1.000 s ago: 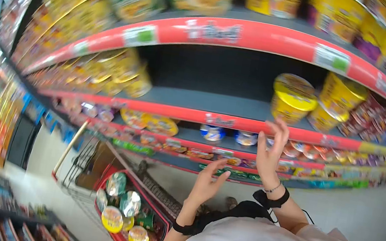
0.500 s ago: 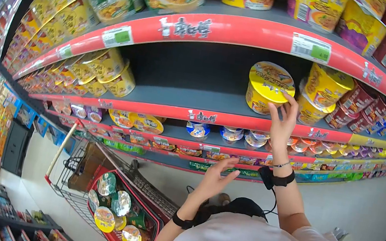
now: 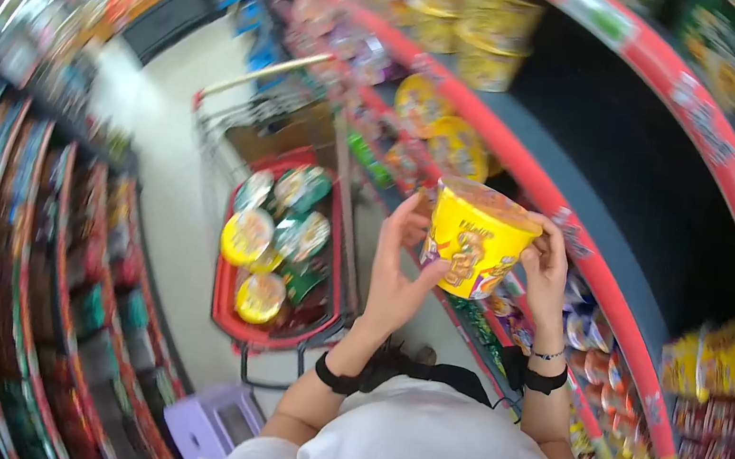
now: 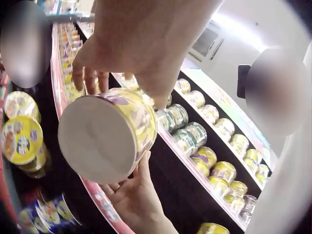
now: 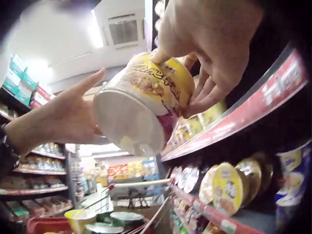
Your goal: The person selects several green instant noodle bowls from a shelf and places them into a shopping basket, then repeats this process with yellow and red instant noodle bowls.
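Observation:
A large yellow noodle cup [image 3: 475,247] is held up in front of the shirt, between both hands. My right hand [image 3: 546,282] grips its right side near the rim, fingers curled over the edge. On the other side my left hand [image 3: 397,273] lies against the cup, thumb toward its lower front and fingers behind it. In the left wrist view the cup's pale base [image 4: 97,139] faces the camera. The right wrist view has the right hand [image 5: 209,53] around the cup [image 5: 156,83], with the left hand [image 5: 63,114] beside it, fingers partly hidden.
A cart with a red basket [image 3: 219,288] full of green and yellow cups stands at the left. A purple stool [image 3: 202,424] is below it. The red-edged shelf [image 3: 530,174] curves past on the right; another shelf [image 3: 90,282] lines the far left.
The cup has left the shelf and is now in the hands. The left hand has come up to it. The view has turned left, bringing the cart nearer the middle and the stool into sight.

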Tool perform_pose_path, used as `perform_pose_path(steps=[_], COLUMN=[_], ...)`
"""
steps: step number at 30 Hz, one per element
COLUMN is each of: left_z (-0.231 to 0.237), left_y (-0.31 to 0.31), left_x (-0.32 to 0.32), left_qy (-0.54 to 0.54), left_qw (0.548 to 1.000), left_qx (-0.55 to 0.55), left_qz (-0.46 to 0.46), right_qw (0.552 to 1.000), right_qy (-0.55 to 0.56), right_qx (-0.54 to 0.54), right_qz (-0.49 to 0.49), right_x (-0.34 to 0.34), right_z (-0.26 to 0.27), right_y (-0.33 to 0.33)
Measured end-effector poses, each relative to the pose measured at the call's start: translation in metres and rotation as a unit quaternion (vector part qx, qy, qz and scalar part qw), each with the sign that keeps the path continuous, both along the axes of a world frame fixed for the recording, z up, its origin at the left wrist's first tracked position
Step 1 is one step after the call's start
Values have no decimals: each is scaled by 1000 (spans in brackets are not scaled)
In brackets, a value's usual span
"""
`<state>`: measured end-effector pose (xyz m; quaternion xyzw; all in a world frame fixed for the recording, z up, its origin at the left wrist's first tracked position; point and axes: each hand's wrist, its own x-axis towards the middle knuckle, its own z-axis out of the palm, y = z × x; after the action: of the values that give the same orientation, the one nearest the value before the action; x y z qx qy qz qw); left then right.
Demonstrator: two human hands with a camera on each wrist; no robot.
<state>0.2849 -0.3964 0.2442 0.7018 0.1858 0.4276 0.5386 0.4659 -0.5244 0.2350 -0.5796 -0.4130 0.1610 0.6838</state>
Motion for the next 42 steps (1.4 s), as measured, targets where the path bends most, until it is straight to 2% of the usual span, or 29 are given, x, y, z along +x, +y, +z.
perform_pose_path(steps=[1, 2, 3, 6, 8, 9, 11, 13, 14, 15, 17, 18, 19, 21, 23, 25, 26, 27, 29, 30, 31, 33, 35, 37, 38, 40, 42], left_z=[1, 0, -5, -24, -48, -72, -121, -135, -142, -156, -185, -190, -176, -151, -162, -148, -132, -142, -117, -108, -107, -103, -84, -67, -58, -43, -30], left_y=[7, 14, 21, 33, 34, 35, 40, 40, 39, 39, 42, 44, 45, 43, 48, 54, 54, 58, 51, 47, 42, 26, 2, -25, -37, -59, -80], left_x=[-14, -28, -42, -91, -121, -134, -164, -186, -193, -198, -208, -210, -205, -188, -175, -145, -129, -114, -74, -55, -34, 3, 40, 69, 82, 106, 124], left_qy=[52, 104, 130, 151, 230, 223, 166, 186, 205, 206, 299, 325, 326, 313, 312, 249, 273, 267, 247, 273, 249, 248, 242, 235, 215, 196, 144], left_qw=[997, 990, 987, 983, 966, 959, 953, 936, 918, 918, 898, 895, 896, 898, 913, 937, 941, 949, 962, 957, 962, 951, 929, 903, 888, 863, 853], left_qx=[40, 63, 58, -15, -63, -61, -150, -189, -229, -227, -62, -118, -116, -213, -177, -214, -177, -158, -115, -94, -72, -16, 15, 40, 24, 11, 99], left_qz=[30, 65, 73, 102, 100, 163, 205, 231, 251, 252, 316, 282, 280, 226, 193, 115, 89, 55, 2, -38, -86, -183, -280, -356, -405, -465, -491], right_qw=[997, 992, 989, 978, 960, 951, 940, 921, 919, 915, 905, 889, 891, 859, 868, 895, 909, 920, 945, 959, 968, 989, 985, 949, 911, 818, 705], right_qy=[18, 77, 84, 44, 14, 3, -29, 0, -53, -106, -177, -174, -173, -109, -99, -51, -33, -29, 13, -6, -2, 28, 10, -52, -85, -173, -253], right_qx=[-24, -28, -33, -104, -159, -180, -175, -186, -173, -159, -147, -166, -166, -257, -269, -264, -254, -251, -238, -225, -223, -147, -118, -66, -44, -37, -60], right_qz=[68, 92, 119, 174, 229, 253, 292, 343, 351, 356, 357, 389, 386, 429, 406, 355, 329, 299, 223, 171, 117, -8, -126, -304, -401, -547, -660], right_x=[-11, -22, -32, -64, -96, -111, -139, -160, -165, -169, -173, -170, -165, -153, -136, -118, -109, -101, -80, -70, -60, -43, -28, -18, -14, -11, -3], right_z=[-5, -15, -25, -63, -71, -87, -109, -129, -136, -144, -159, -161, -154, -141, -143, -132, -123, -115, -101, -95, -89, -77, -56, -34, -26, 2, 16], right_y=[14, 29, 44, 84, 101, 112, 126, 135, 138, 140, 140, 140, 139, 131, 124, 113, 105, 97, 77, 65, 52, 21, -15, -52, -70, -106, -144])
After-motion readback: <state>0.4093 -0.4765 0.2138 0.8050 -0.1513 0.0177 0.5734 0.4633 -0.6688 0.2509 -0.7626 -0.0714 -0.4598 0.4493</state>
